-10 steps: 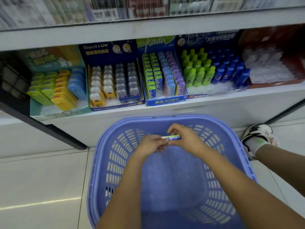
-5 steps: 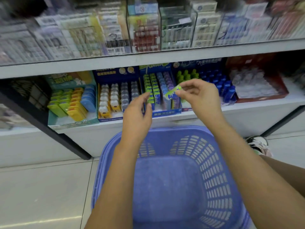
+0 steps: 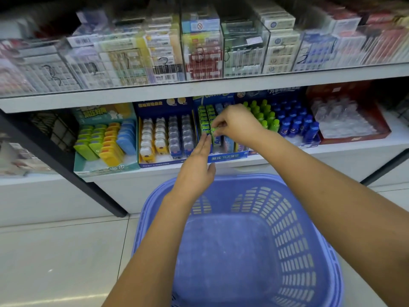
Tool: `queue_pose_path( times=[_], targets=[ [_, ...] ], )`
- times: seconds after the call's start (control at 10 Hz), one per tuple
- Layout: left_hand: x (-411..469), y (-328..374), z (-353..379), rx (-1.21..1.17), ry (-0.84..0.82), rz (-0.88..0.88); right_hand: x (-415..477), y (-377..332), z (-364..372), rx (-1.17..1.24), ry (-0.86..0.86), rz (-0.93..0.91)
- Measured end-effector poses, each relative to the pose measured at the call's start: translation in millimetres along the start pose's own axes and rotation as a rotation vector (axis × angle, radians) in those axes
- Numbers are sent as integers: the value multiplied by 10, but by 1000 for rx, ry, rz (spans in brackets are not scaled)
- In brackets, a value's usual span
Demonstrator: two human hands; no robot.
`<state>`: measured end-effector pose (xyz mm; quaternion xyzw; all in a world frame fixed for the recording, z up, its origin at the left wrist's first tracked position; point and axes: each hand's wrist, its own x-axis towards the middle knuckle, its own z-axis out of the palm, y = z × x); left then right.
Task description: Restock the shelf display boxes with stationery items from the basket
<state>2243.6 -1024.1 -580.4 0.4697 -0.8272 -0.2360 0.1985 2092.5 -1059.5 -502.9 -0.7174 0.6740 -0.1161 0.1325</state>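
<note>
A green-topped eraser pack [image 3: 213, 130] is pinched in my right hand [image 3: 238, 124] at the second column of the blue display box [image 3: 228, 157] on the lower shelf. Rows of green, blue and purple packs fill that box. My left hand [image 3: 198, 161] reaches up with straight fingers, its fingertips touching the front of the green column just left of the held pack. Below both arms stands the blue plastic basket [image 3: 294, 229]; I see nothing lying on its floor.
Left of the blue box stand a box of white and grey correction tapes [image 3: 164, 138] and a teal box of green, yellow and blue erasers [image 3: 106, 142]. Green and blue bottles [image 3: 285, 120] and a red box [image 3: 352, 120] stand to the right. The upper shelf [image 3: 199, 87] overhangs.
Both hands rose from the basket to the shelf. My right hand carried the pack into the blue box, and my left hand let go and now touches the green column.
</note>
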Motion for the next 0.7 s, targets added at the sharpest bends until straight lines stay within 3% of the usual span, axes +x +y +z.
queue_pose_path(
  times=[0.3, 0.6, 0.7],
  targets=[
    [24, 19, 4, -19, -1, -17, 90, -84, 42, -150, -141, 93],
    [51, -5, -138, -115, -91, -31, -149, -6, 88, -131, -4, 10],
    [59, 58, -391, -172, -60, -116, -388, -11, -111, 24, 36, -16]
  ],
)
